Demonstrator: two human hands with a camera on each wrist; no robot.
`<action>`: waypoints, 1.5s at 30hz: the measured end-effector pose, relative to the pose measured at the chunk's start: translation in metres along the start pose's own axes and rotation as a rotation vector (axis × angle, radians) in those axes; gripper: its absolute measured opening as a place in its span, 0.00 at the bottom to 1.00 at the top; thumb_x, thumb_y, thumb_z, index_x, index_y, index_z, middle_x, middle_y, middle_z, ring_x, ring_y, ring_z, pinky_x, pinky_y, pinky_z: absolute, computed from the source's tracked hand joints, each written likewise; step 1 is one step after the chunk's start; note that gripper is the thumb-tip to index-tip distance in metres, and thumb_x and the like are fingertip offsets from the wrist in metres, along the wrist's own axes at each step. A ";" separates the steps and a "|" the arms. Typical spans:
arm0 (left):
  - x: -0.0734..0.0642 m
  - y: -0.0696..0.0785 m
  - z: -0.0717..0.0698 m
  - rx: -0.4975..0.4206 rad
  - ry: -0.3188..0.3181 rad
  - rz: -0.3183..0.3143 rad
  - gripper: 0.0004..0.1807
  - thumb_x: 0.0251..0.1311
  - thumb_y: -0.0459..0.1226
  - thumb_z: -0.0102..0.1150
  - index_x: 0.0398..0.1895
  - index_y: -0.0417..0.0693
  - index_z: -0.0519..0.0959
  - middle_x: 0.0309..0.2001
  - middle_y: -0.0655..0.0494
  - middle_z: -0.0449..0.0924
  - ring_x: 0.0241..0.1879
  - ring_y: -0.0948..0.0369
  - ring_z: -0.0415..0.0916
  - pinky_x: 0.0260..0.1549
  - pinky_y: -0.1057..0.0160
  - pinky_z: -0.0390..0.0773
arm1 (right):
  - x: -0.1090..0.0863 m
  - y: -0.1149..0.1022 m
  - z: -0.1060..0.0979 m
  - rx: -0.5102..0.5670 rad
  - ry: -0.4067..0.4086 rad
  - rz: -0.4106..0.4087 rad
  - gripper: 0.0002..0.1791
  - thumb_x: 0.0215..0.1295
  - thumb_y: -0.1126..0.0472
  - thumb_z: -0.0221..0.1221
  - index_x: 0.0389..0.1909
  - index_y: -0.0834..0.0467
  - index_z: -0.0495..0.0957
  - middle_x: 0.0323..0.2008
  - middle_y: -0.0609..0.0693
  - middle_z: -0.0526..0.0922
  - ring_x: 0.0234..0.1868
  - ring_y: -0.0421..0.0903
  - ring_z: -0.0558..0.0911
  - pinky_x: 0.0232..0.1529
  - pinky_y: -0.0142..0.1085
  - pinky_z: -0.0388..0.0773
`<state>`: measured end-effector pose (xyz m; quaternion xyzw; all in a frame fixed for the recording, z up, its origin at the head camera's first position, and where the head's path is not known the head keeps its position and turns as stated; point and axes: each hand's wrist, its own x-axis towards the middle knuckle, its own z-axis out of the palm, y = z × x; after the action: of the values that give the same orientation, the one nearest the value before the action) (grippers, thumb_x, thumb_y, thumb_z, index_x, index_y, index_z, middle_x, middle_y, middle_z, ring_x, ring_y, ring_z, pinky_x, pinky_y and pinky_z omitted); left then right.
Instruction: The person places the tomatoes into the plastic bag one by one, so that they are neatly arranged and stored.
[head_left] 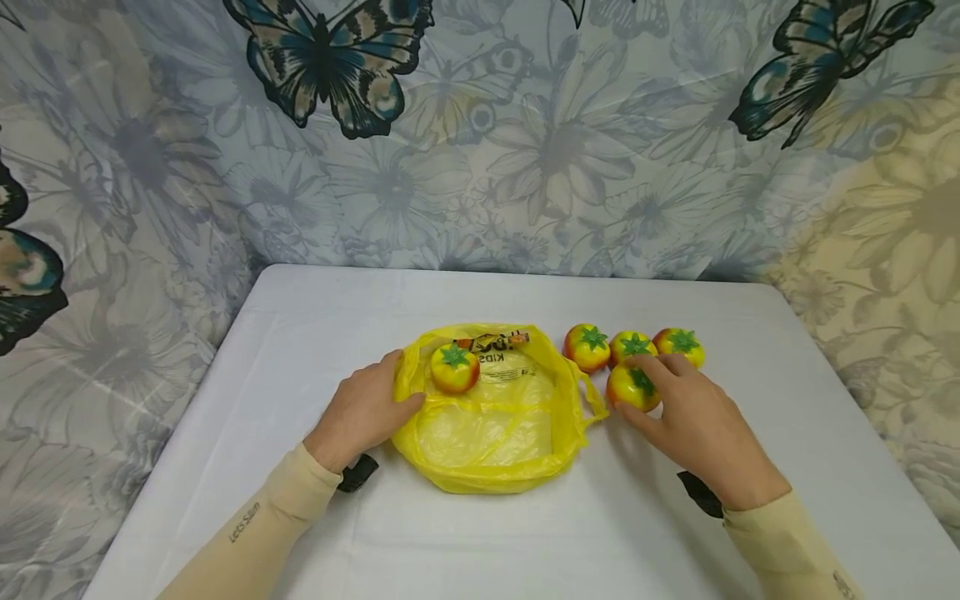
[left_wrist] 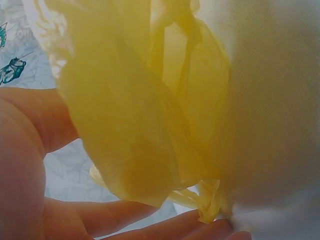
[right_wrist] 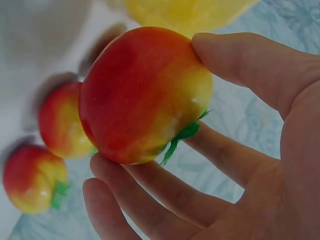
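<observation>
A yellow plastic bag (head_left: 480,475) lies on the table with its mouth spread wide, dark print showing on its inner back wall. One red-and-yellow tomato (head_left: 454,371) with a green leafy top sits inside it, toward the left. My left hand (head_left: 363,408) grips the bag's left rim between thumb and fingers; the bag's side (left_wrist: 120,115) fills much of the left wrist view. To the right of the bag, my right hand (head_left: 701,421) holds another tomato (right_wrist: 145,95) between the thumb and fingertips. Its green top faces the palm.
Behind the held tomato, more tomatoes stand close together, among them a left one (head_left: 587,347), a middle one (head_left: 628,344) and a right one (head_left: 684,342). A bag handle loop (head_left: 594,404) sticks out rightward near my right hand. White cloth covers the table (head_left: 330,317); a butterfly-patterned wall (head_left: 480,192) stands behind.
</observation>
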<state>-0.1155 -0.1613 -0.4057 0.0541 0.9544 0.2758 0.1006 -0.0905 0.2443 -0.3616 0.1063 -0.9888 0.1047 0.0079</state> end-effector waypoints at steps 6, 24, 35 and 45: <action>0.000 -0.003 0.001 -0.004 0.004 0.012 0.43 0.73 0.48 0.62 0.82 0.34 0.62 0.69 0.34 0.80 0.60 0.44 0.84 0.61 0.43 0.83 | 0.011 -0.011 -0.009 -0.010 0.041 -0.056 0.33 0.67 0.48 0.74 0.68 0.56 0.77 0.58 0.68 0.79 0.34 0.56 0.84 0.33 0.55 0.85; 0.000 -0.006 -0.002 -0.008 0.001 -0.004 0.44 0.73 0.48 0.62 0.83 0.32 0.60 0.71 0.31 0.78 0.63 0.41 0.83 0.64 0.41 0.81 | 0.061 -0.069 -0.007 0.034 -0.003 -0.177 0.29 0.71 0.46 0.71 0.67 0.52 0.78 0.60 0.62 0.81 0.40 0.58 0.87 0.44 0.56 0.87; 0.002 -0.005 -0.002 -0.006 0.009 -0.004 0.44 0.73 0.48 0.63 0.83 0.33 0.60 0.71 0.33 0.78 0.64 0.41 0.82 0.65 0.41 0.81 | 0.081 -0.090 0.012 0.043 -0.039 -0.240 0.29 0.69 0.47 0.73 0.67 0.52 0.79 0.59 0.60 0.82 0.44 0.57 0.88 0.49 0.55 0.87; 0.003 -0.006 -0.002 -0.008 0.009 -0.007 0.45 0.73 0.49 0.64 0.83 0.33 0.60 0.71 0.32 0.77 0.66 0.39 0.81 0.67 0.40 0.79 | 0.091 -0.102 0.021 0.064 -0.100 -0.289 0.30 0.70 0.46 0.72 0.68 0.51 0.79 0.59 0.57 0.82 0.43 0.52 0.87 0.50 0.52 0.87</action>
<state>-0.1191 -0.1669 -0.4072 0.0490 0.9539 0.2796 0.0975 -0.1573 0.1237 -0.3577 0.2528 -0.9585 0.1285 -0.0295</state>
